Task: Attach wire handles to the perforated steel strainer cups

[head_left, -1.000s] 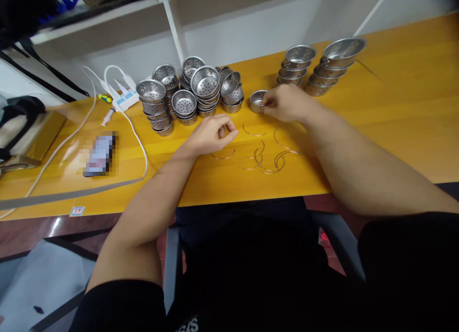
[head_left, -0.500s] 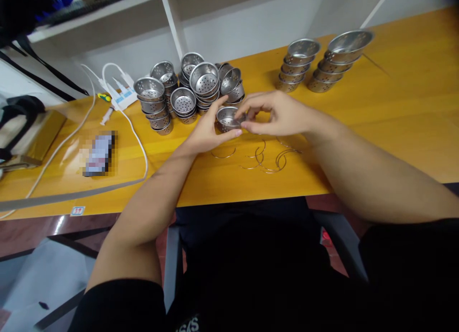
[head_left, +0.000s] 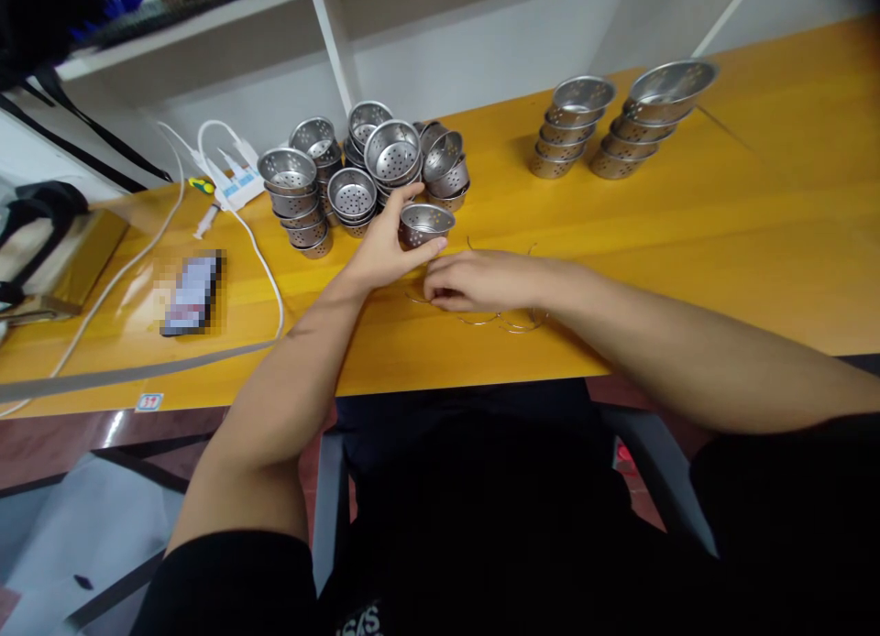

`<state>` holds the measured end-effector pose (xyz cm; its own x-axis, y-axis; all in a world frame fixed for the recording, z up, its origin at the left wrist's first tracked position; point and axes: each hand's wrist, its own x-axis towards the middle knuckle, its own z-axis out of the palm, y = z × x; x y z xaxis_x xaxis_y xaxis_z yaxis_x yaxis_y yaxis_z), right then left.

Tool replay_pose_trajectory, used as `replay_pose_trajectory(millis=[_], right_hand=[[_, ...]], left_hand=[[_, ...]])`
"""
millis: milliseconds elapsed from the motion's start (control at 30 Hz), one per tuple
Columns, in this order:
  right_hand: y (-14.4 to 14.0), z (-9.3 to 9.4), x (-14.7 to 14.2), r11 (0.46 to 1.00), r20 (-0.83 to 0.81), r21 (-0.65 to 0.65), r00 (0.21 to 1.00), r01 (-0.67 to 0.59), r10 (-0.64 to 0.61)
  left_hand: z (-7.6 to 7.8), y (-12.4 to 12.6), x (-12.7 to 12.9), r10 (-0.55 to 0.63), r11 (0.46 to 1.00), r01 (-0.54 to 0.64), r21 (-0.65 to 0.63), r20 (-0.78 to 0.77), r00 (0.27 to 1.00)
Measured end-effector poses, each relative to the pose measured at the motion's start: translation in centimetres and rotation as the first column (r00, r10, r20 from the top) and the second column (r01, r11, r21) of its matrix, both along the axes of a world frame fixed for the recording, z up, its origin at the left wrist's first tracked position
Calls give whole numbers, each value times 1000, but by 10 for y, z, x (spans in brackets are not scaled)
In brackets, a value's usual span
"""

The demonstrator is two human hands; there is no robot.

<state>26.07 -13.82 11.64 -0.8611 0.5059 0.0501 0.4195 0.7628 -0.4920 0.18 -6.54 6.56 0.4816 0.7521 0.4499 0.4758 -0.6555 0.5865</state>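
Note:
A small perforated metal cup (head_left: 427,225) is held at its side by my left hand (head_left: 385,251), thumb in front and fingers round the left and back. My right hand (head_left: 474,281) is lowered to the table just in front of that cup, palm down. Its fingers are drawn together on a thin curved wire (head_left: 415,298), whose end shows left of the fingertips; the rest is hidden under them. More curved wires (head_left: 519,328) lie on the table beneath and beside my right wrist.
Several stacks of perforated cups (head_left: 352,193) crowd the table behind my left hand. Two taller stacks (head_left: 564,139) stand at the back right. Left are a phone (head_left: 192,292), a white power strip (head_left: 240,187) with cables, and a syringe (head_left: 206,221).
My right hand has left the cup and come down toward me, onto the wire on the table. My left hand has shifted slightly left with the cup.

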Motion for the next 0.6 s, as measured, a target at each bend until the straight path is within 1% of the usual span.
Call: replay_pose_trajectory(millis=[67, 133, 233, 300, 367, 500, 600], right_hand=[[-1, 7, 5, 1000, 85, -4, 996, 29, -29], [1, 17, 18, 997, 209, -15, 976, 70, -65], [9, 28, 39, 984, 409, 32, 896, 175, -173], [14, 33, 47, 972, 494, 66, 839, 225, -228], [15, 38, 47, 966, 549, 85, 798, 243, -249], [4, 49, 32, 952, 633, 166, 712, 259, -304], [-5, 56, 23, 947, 664, 205, 676, 247, -320]], left_hand=[[2, -2, 2, 2, 1000, -2, -4, -3, 1000], [4, -6, 3, -3, 1000, 4, -17, 9, 1000], [9, -10, 5, -13, 998, 15, -55, 35, 999], [11, -12, 5, -13, 996, 16, -84, 35, 999], [13, -13, 5, -10, 994, 13, -108, 28, 1000], [14, -11, 4, -17, 991, 22, -129, 41, 999], [13, -11, 3, -28, 992, 34, -118, 52, 998]])
